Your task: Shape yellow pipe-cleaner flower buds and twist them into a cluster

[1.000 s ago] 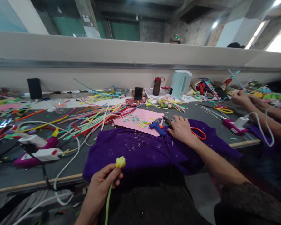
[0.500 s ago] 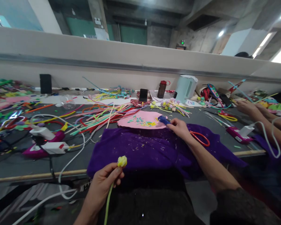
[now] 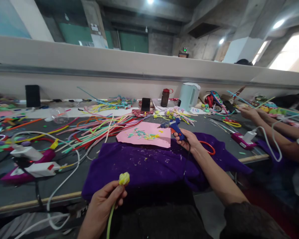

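Observation:
Pinched in my left hand (image 3: pixel 109 196) is a yellow craft flower (image 3: pixel 124 178) on a green stem (image 3: pixel 110 219), held low in front of the purple cloth (image 3: pixel 139 162). My right hand (image 3: pixel 188 141) grips a blue hot glue gun (image 3: pixel 175 127) by its handle, its nozzle pointing left above a pink sheet (image 3: pixel 124 136). Small teal and yellow cut pieces (image 3: pixel 143 133) lie on that sheet. A dark cord hangs down from the glue gun.
Pipe-cleaner stems (image 3: pixel 99 124) spread over the table's left. White plugs (image 3: pixel 43 168) and cables trail there. A bottle (image 3: pixel 165 98), a kettle (image 3: pixel 189 96) and a phone (image 3: pixel 146 104) stand behind. At right, another person's hands (image 3: pixel 250 113) work near a power strip (image 3: pixel 243 141).
My right hand has raised the glue gun off the pink sheet and turned it so that its whole body shows. The view has shifted right; my left hand still holds the flower.

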`<state>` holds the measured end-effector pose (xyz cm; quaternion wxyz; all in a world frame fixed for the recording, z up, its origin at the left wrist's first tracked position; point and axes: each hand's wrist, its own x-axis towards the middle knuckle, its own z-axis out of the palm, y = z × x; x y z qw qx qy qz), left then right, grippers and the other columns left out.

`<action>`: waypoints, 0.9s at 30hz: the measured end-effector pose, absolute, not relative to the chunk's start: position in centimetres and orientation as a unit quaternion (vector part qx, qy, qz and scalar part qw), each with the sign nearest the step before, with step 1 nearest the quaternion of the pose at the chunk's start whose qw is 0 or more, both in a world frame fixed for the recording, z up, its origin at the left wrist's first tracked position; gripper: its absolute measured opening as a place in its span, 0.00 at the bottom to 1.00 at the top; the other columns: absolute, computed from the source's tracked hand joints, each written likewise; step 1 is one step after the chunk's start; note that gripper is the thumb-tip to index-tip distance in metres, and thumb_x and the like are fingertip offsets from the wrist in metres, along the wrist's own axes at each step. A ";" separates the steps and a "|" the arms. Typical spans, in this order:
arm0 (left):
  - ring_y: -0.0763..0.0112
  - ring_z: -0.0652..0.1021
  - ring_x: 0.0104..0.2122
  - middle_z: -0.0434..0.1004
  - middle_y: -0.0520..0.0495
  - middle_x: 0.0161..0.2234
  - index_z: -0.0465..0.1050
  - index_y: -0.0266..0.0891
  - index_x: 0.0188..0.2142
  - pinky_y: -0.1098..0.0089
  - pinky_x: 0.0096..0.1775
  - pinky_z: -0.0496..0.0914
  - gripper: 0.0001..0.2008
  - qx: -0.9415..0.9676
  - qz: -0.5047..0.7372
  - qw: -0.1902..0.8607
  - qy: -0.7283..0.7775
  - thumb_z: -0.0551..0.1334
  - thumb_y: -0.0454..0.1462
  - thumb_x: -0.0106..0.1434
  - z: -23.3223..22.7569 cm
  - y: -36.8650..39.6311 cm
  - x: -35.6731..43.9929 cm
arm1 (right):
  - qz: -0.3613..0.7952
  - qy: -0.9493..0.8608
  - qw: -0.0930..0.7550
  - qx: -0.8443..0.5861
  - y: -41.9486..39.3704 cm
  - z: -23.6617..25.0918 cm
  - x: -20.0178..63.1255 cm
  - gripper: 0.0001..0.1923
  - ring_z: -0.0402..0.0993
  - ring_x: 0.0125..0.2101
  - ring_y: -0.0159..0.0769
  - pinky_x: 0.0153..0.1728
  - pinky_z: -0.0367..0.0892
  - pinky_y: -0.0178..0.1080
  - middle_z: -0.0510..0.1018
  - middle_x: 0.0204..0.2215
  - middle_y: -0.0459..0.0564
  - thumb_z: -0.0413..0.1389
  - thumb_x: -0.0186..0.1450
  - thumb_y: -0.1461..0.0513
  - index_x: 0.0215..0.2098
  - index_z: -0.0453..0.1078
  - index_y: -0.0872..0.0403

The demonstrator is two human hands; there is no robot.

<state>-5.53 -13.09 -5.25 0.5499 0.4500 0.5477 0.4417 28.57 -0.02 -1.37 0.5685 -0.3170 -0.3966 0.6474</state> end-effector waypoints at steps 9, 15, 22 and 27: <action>0.80 0.68 0.18 0.73 0.51 0.22 0.71 0.36 0.32 0.80 0.20 0.59 0.13 0.445 0.472 0.552 0.523 0.64 0.43 0.52 -4.6 -12.9 -5.3 | 0.231 -0.671 0.473 -0.522 -1.1 -2.0 26.5 0.22 0.73 0.32 0.36 0.30 0.68 0.37 0.76 0.36 0.49 0.52 0.60 0.57 0.51 0.61 0.52; 0.81 0.68 0.17 0.72 0.52 0.21 0.71 0.36 0.31 0.81 0.19 0.58 0.12 0.453 0.473 0.563 0.505 0.63 0.43 0.53 -3.4 -12.5 -4.6 | -0.010 -0.752 0.221 -0.621 -1.5 -2.5 25.3 0.21 0.72 0.42 0.45 0.40 0.65 0.42 0.74 0.45 0.57 0.49 0.62 0.58 0.51 0.62 0.57; 0.82 0.68 0.17 0.72 0.52 0.21 0.72 0.36 0.31 0.81 0.19 0.58 0.11 0.464 0.463 0.563 0.503 0.63 0.43 0.54 -3.4 -12.7 -4.5 | -0.099 -0.762 0.112 -0.630 -3.1 -2.9 24.6 0.19 0.71 0.42 0.43 0.38 0.64 0.39 0.75 0.43 0.55 0.46 0.64 0.56 0.51 0.62 0.55; 0.82 0.68 0.17 0.72 0.52 0.20 0.72 0.35 0.30 0.81 0.19 0.58 0.11 0.442 0.487 0.571 0.491 0.64 0.42 0.53 -2.7 -12.6 -4.3 | -0.130 -0.772 0.100 -0.613 -3.6 -3.1 24.4 0.18 0.71 0.40 0.42 0.36 0.64 0.38 0.75 0.40 0.56 0.45 0.65 0.55 0.49 0.64 0.55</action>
